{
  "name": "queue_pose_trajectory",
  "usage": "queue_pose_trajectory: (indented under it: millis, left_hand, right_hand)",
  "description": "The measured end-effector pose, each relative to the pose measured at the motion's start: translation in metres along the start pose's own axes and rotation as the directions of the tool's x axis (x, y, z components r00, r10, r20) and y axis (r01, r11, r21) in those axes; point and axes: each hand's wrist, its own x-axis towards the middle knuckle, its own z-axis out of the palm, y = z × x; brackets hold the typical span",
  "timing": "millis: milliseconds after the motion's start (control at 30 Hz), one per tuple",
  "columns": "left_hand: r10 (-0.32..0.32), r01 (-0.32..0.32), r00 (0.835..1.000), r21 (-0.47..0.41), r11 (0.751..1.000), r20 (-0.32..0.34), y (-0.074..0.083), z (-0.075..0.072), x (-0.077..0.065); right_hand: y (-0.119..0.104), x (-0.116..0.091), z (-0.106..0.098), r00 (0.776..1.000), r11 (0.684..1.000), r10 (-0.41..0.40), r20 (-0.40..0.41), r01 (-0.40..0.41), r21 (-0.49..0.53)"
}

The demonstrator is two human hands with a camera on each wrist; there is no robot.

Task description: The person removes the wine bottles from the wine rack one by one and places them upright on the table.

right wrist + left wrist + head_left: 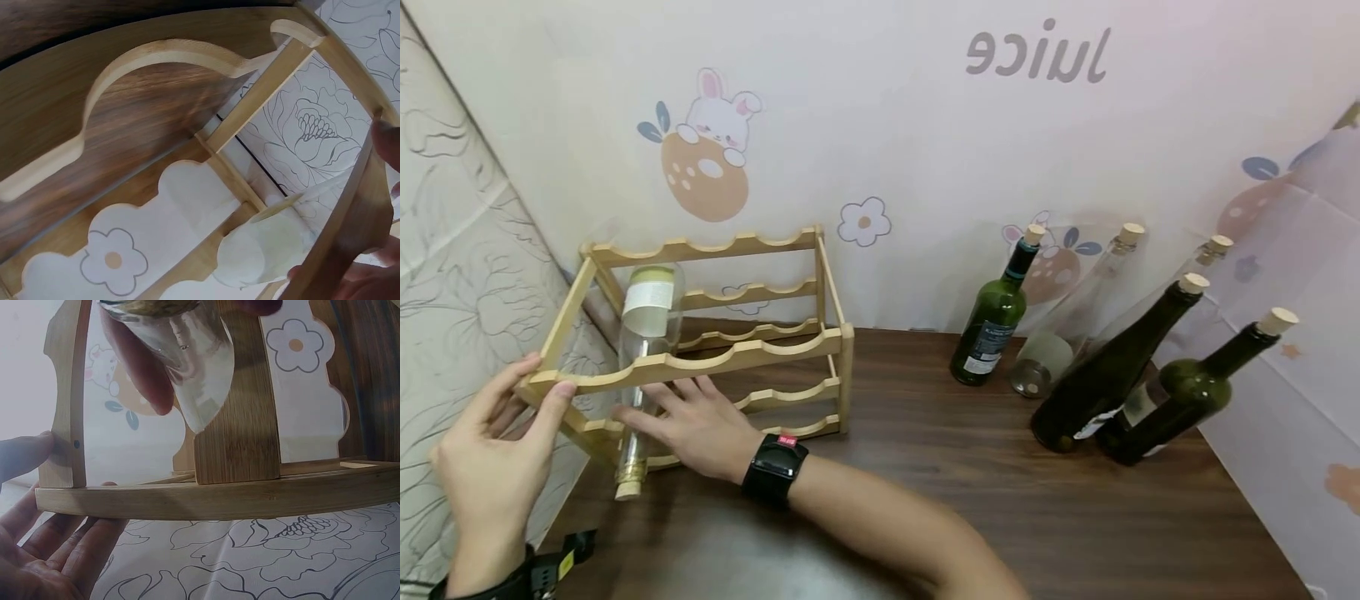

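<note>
A wooden wine rack [741, 357] with scalloped rails stands at the left of the table. My left hand [493, 454] grips its front left top corner, thumb on the top rail and fingers around the outside. A clear glass bottle [647, 321] with a white label and a cork lies in the leftmost slot, base toward the wall, corked neck sticking out at the front. My right hand [700, 429] holds the bottle near its neck, below the top front rail, fingers reaching in behind that rail. In the right wrist view, the labelled base [262, 250] shows inside the rack.
At the right stand several corked bottles: a green bottle [996, 317], a clear one [1048, 350], a tall dark bottle [1108, 375], a dark green bottle [1180, 400] and another clear one behind. Printed walls close in the dark wooden table [910, 500] behind and at both sides.
</note>
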Motion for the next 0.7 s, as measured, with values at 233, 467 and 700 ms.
queue_pose_trajectory:
  millis: [233,467,700]
  left_hand:
    - [-0.006,0.006,1.0,0.011,1.0,0.006,0.0,-0.004,-0.001]
    - [-0.036,0.036,0.999,0.002,0.999,0.01,-0.005,-0.004,-0.002]
    - [-0.022,0.022,1.0,0.011,1.0,0.013,-0.006,-0.003,-0.001]
  right_hand:
    - [-0.006,0.009,0.004,1.0,0.999,0.02,-0.006,-0.021,-0.036]
    - [-0.01,0.017,0.005,1.0,0.995,-0.027,0.005,0.027,-0.095]
    - [-0.007,0.016,0.01,0.996,0.991,-0.079,-0.033,0.075,-0.107]
